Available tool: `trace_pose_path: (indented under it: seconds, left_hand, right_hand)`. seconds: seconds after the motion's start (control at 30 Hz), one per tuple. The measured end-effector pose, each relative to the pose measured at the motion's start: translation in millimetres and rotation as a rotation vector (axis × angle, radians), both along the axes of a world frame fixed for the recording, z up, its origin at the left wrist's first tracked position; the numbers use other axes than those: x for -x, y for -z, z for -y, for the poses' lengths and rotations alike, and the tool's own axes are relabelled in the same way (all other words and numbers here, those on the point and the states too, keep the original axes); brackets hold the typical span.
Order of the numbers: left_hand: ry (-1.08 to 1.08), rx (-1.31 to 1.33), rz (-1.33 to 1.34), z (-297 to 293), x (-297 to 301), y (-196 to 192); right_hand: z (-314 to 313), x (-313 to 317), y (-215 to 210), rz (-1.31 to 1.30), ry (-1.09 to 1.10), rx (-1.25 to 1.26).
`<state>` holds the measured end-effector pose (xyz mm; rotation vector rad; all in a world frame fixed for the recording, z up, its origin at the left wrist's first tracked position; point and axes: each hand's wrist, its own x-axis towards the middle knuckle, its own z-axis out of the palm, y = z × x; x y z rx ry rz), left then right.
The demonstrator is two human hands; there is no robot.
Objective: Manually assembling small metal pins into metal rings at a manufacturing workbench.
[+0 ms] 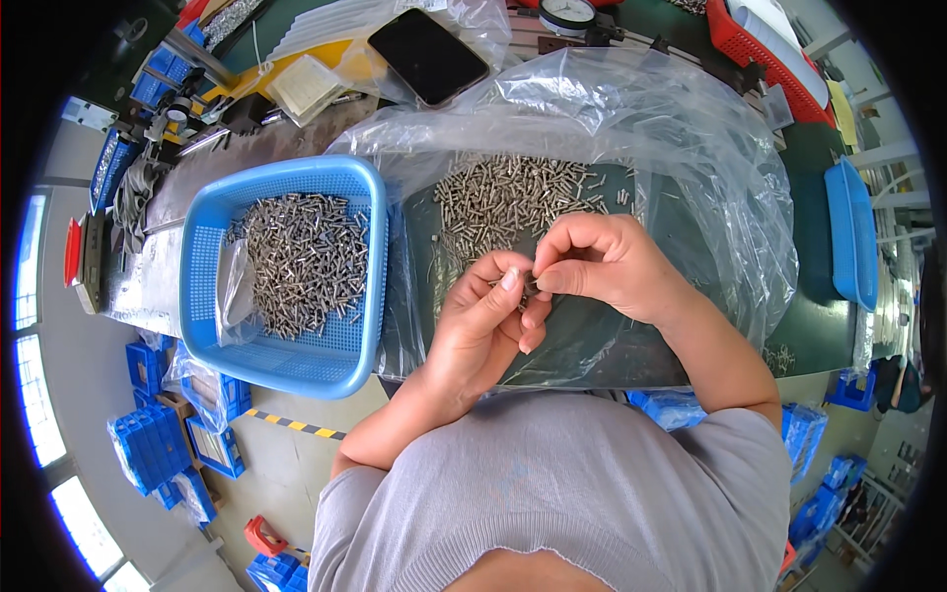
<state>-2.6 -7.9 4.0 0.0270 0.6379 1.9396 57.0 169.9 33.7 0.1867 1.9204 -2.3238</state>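
Note:
My left hand (478, 321) is closed, its fingers curled and the thumb against the index finger. My right hand (617, 268) pinches thumb to index finger right at the left fingertips. Something small and metallic shows between them, too hidden to name. Beyond both hands a pile of small metal pins (513, 197) lies on a clear plastic sheet (705, 178). To the left stands a blue plastic basket (286, 375) holding many similar metal pins (306, 261) and a crumpled clear bag (235, 293).
A black phone (429, 56) rests on plastic at the back. Behind are a dial gauge (567, 13) and a red basket (769, 59). A blue tray (850, 235) sits at the far right. Blue crates (150, 444) stand on the floor at left.

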Motion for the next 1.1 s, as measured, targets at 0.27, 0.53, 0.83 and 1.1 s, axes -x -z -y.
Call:
trace_pose_path:
  seconds: [0.27, 0.53, 0.83, 1.1]
  left_hand:
    - [0.059, -0.014, -0.033, 2, 3, 4]
    - [0.056, 0.020, -0.013, -1, 1, -1]
    - [-0.048, -0.049, -0.001, 0, 1, 4]
    - [-0.016, -0.092, 0.012, -1, 2, 5]
  right_hand:
    - [6, 3, -8, -0.079, -0.019, -0.293]
    - [4, 3, 0, -0.453, 0.098, -0.621]
    - [-7, 8, 1, -0.357, 0.243, -0.643]
    - [-5, 12, 16, -0.444, 0.120, -1.273]
